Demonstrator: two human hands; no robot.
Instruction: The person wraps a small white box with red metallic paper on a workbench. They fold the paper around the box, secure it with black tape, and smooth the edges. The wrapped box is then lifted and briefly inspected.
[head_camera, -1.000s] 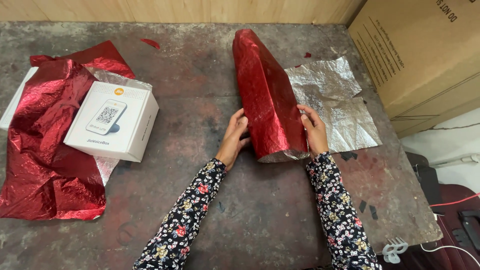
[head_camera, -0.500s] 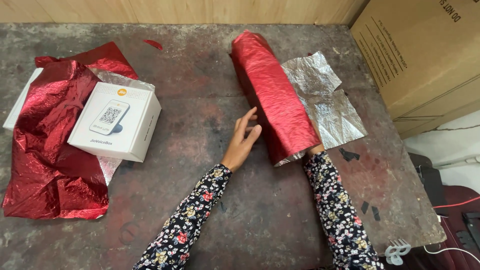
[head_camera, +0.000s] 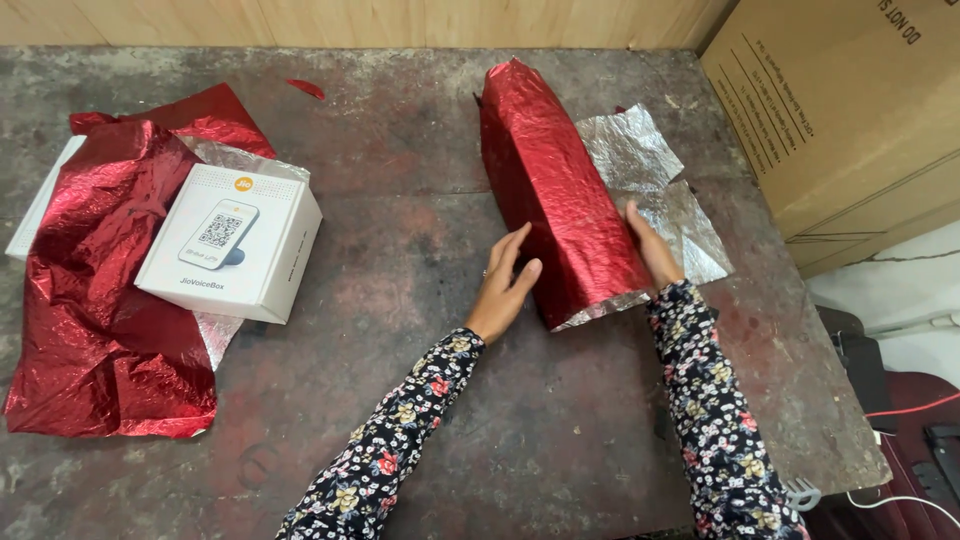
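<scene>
A long parcel wrapped in shiny red foil (head_camera: 555, 190) lies on the worn table (head_camera: 400, 200), tilted from upper left to lower right. Its silver inner side spreads out as a loose flap (head_camera: 650, 190) on the right. My left hand (head_camera: 505, 285) rests flat against the parcel's left side near its open lower end, fingers apart. My right hand (head_camera: 652, 248) presses on the parcel's right side, over the silver flap. Both arms wear floral sleeves.
A white box (head_camera: 235, 243) sits on a crumpled red foil sheet (head_camera: 95, 280) at the left. A large cardboard carton (head_camera: 850, 110) stands at the right edge. A wooden wall runs along the back. Cables and a plug lie at the lower right.
The parcel has been rolled and shifted slightly. My left hand left its side, then came back against it; my right hand moved up from under the lower end onto the right side.
</scene>
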